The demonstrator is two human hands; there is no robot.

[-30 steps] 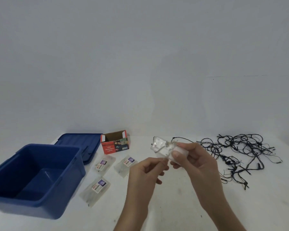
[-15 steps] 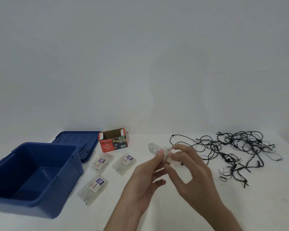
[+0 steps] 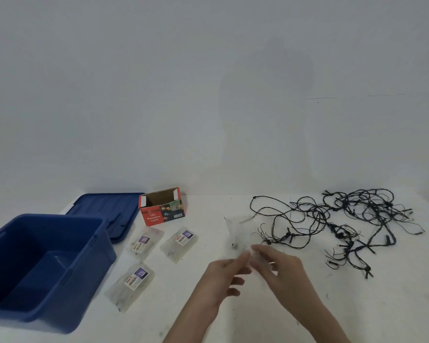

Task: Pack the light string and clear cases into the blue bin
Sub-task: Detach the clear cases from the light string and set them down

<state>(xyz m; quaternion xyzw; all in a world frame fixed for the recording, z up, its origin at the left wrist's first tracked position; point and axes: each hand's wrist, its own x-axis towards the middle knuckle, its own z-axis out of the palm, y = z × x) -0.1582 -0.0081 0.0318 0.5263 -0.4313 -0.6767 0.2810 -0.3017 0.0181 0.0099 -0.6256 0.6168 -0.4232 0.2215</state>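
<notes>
Between left hand (image 3: pixel 222 277) and right hand (image 3: pixel 286 276): one blurred clear case (image 3: pixel 256 259), pinched by both. Leftward: three clear cases (image 3: pixel 146 241) (image 3: pixel 180 243) (image 3: pixel 131 284), one blue bin (image 3: pixel 92 268). Rightward: one light string (image 3: pixel 344 219).

White table (image 3: pixel 394 305). Near left: blue bin (image 3: pixel 89 280), with lid (image 3: pixel 104 206) behind it. Far, left of centre: red box (image 3: pixel 162 214). Three cases (image 3: pixel 145 241) (image 3: pixel 180 243) (image 3: pixel 131 285) right of bin. Far right: tangled light string (image 3: pixel 344 219).

- The red cardboard box (image 3: pixel 162 212), far and left of centre, reads "LED Decorative Lights" in white on its near side, with a small "LED" mark at its lower right corner.
- The three clear cases (image 3: pixel 145 245) (image 3: pixel 180 246) (image 3: pixel 130 285) near it each carry a white sticker (image 3: pixel 183 237) with a barcode, but the print is too small to read.
</notes>
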